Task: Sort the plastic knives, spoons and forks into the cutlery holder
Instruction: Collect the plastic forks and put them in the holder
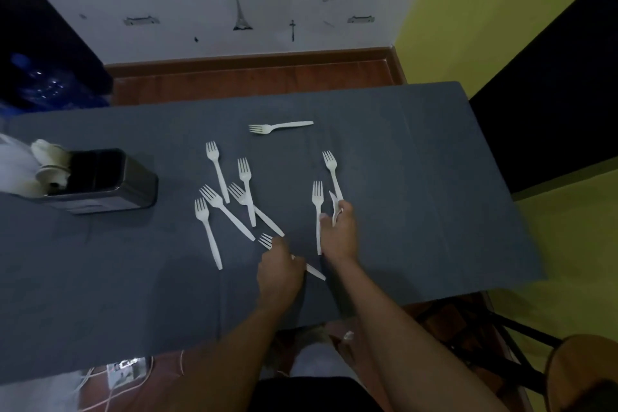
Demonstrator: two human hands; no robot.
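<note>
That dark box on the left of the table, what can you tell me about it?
The cutlery holder is a dark, glossy, rounded box, plastic or metal by its sheen, standing on the grey table near its left edge. Its open top shows dividers; white plastic cutlery pokes out of the leftmost compartment, the others look dark. Neither hand touches it, and the loose forks lie apart to its right.

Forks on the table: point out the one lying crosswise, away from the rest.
The far fork, alone toward the table's back edge. It lies sideways, tines pointing left toward the cutlery holder side; the others point their tines roughly away from the person.
</note>
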